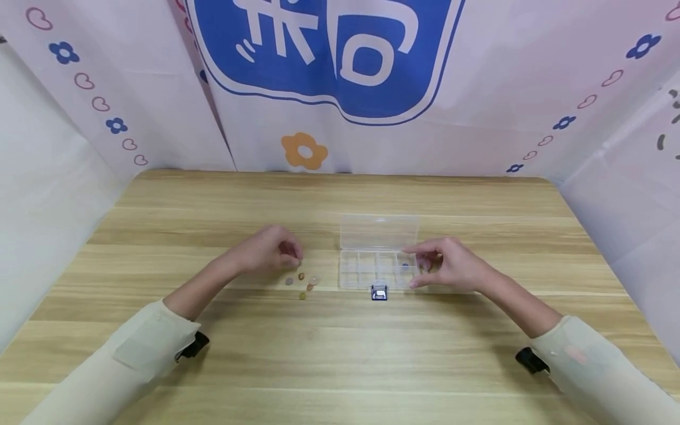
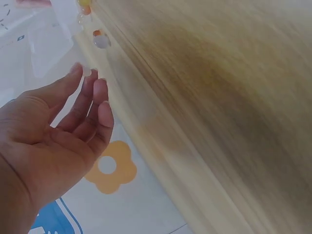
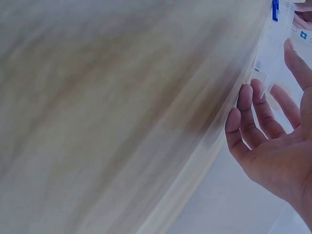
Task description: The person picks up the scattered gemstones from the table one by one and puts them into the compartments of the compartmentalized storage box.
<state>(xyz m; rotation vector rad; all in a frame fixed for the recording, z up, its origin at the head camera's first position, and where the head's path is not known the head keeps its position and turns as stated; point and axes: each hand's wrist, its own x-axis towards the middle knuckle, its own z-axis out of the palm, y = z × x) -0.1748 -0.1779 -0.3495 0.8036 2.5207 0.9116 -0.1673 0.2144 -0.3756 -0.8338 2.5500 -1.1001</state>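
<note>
In the head view, a clear plastic compartment box lies on the table with its lid laid back. My right hand holds the box's right end, thumb at the near side and a finger at the far side. A small dark blue piece sits in a right-hand compartment. My left hand is left of the box, just above several small bead-like stones, among them an amber one and a yellow one. Between left thumb and forefinger, a whitish translucent stone is pinched.
A blue clasp sticks out from the box's near edge. The wood-grain table runs back to a white printed cloth with a blue emblem. Black wrist devices show at both sleeves.
</note>
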